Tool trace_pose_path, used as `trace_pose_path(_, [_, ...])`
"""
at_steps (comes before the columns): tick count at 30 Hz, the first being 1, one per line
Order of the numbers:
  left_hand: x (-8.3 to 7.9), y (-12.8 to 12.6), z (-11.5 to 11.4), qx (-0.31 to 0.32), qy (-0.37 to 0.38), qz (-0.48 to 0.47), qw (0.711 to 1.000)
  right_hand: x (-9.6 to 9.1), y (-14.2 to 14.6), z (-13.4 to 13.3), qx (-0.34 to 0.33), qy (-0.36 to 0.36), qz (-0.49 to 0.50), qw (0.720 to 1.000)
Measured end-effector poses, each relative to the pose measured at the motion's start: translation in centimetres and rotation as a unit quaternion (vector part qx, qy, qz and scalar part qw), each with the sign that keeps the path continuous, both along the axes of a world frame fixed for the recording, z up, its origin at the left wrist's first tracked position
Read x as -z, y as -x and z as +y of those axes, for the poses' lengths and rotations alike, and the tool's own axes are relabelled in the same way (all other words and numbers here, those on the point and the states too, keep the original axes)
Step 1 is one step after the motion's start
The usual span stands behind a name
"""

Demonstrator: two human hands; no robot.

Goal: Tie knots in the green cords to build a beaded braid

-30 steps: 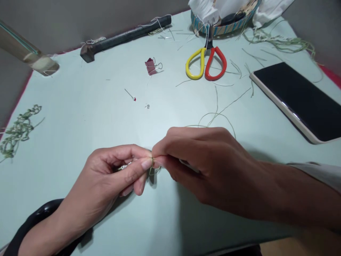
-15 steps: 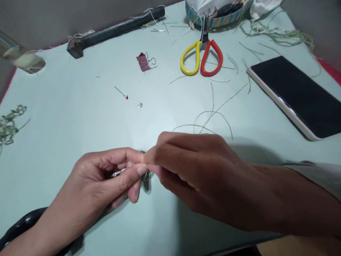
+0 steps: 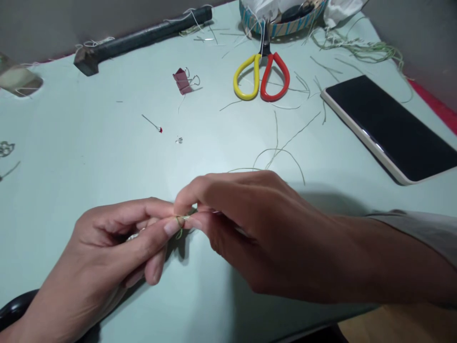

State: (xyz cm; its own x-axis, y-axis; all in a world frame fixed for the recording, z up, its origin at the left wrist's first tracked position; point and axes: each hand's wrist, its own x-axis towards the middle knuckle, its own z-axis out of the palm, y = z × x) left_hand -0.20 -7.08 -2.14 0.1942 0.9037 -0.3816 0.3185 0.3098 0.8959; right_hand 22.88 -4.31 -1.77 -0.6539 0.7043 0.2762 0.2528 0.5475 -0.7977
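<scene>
My left hand (image 3: 117,247) and my right hand (image 3: 243,228) meet fingertip to fingertip just above the pale green table (image 3: 89,157). Both pinch a thin green thread (image 3: 181,220) that forms a small loop or knot between thumbs and forefingers. A small whitish piece shows inside my left fingers; I cannot make out what it is. The thread's loose end (image 3: 282,152) curls on the table behind my right hand.
Scissors (image 3: 260,78) with yellow and red handles lie at the back, near a striped basket (image 3: 282,24). A dark phone (image 3: 389,126) lies at right. A maroon binder clip (image 3: 182,80), a red-headed pin (image 3: 153,124) and a dark bar (image 3: 139,38) lie further left.
Both hands have drifted left in the picture while staying pinched on the thread. The table's objects have all shifted left and slightly up, so the view has turned.
</scene>
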Motion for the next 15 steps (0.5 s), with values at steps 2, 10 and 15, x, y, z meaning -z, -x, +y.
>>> trace_pose_path(2, [0.0, -0.1, 0.0, -0.003, -0.021, -0.011, 1.000, -0.1, -0.1, 0.2, 0.027, 0.023, -0.004, 0.999])
trace_pose_path(10, [0.6, 0.6, -0.1, -0.004, -0.031, -0.024, 0.999, -0.8, -0.4, 1.0, 0.009, 0.200, 0.035, 0.979])
trace_pose_path(15, [1.0, 1.1, -0.1, 0.025, -0.101, -0.038, 0.994, -0.8, -0.5, 1.2, 0.005, 0.234, 0.053, 0.971])
